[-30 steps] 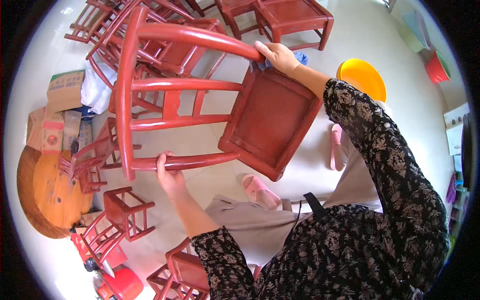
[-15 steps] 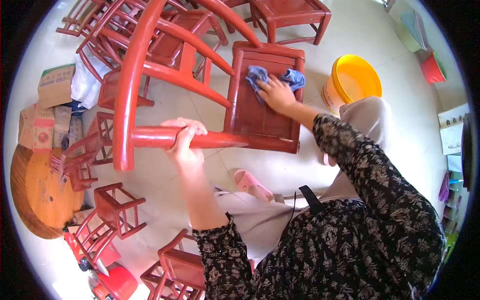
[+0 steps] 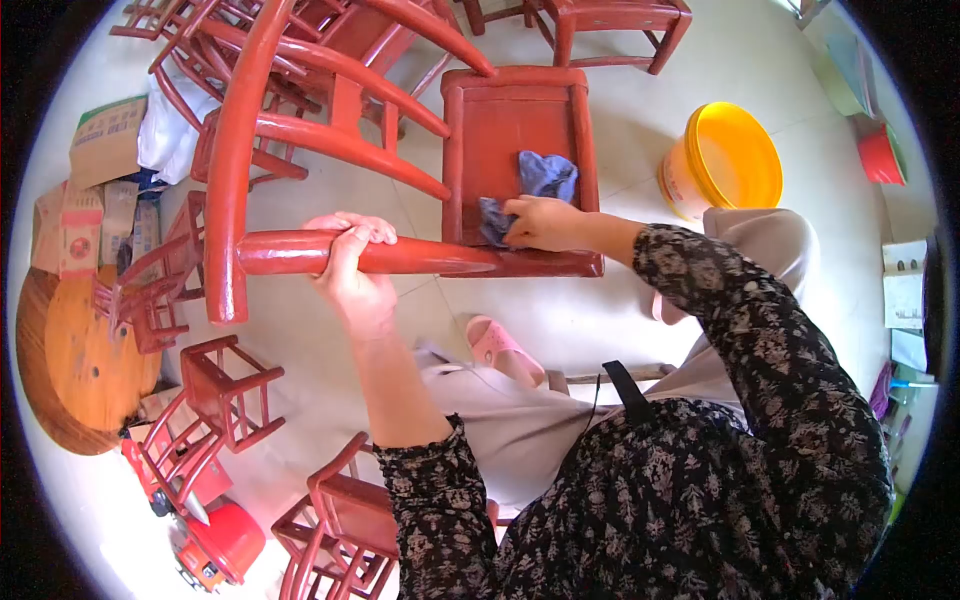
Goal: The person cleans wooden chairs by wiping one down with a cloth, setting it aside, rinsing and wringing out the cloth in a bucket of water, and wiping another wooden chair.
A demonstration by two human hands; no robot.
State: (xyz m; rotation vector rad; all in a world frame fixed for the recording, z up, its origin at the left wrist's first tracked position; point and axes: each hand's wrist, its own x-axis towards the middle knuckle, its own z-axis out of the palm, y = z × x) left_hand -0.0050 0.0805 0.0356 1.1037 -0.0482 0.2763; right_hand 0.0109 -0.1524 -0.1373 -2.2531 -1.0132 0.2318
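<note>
A red wooden chair point(image 3: 520, 120) stands tilted in front of me, its backrest reaching toward the left. My left hand point(image 3: 352, 262) is wrapped round the thick back post on the near side. On the seat, close to the near edge, my right hand point(image 3: 545, 224) presses a crumpled blue cloth point(image 3: 495, 222) with its fingers closed on it. Another part of the cloth lies bunched on the seat beyond the fingers. The palm of the right hand is hidden.
A yellow bucket point(image 3: 735, 160) stands on the tiled floor right of the chair. More red chairs point(image 3: 225, 385) crowd the left and far side. Cardboard boxes point(image 3: 108, 140) and a round wooden tabletop point(image 3: 90, 350) are at far left. A pink slipper point(image 3: 490, 340) is on my foot below the chair.
My right hand has moved with the cloth from the seat's middle to its near edge, its fingers now bunched rather than spread. My left hand keeps its hold; the chair has shifted slightly in view.
</note>
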